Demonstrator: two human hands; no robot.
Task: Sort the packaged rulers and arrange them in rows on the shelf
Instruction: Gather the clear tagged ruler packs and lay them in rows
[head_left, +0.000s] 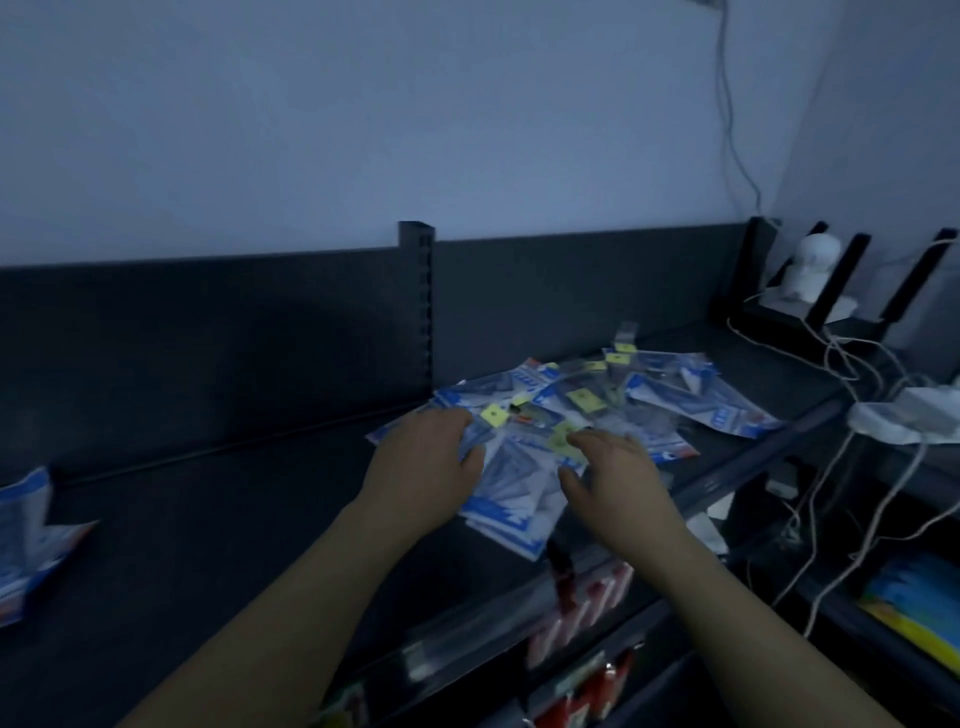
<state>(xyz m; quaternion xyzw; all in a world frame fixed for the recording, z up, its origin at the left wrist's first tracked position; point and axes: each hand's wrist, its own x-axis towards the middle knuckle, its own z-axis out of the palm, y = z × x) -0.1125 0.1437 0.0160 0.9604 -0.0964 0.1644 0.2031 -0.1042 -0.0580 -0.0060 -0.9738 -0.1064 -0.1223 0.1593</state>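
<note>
L hand (426, 462), R hand (618, 478) atop ruler pkgs (519, 504), mid shelf (208, 519)

ruler packets (587, 415) heaped right on shelf (218, 519)

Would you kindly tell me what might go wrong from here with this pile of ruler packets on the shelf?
1. The pile of packets reaches the front edge of the shelf; pulling one out may slide others off.
2. The packets overlap loosely under the left hand and right hand, so one lift may drag its neighbours.
3. The white cables lie just right of the pile and could snag.
</note>
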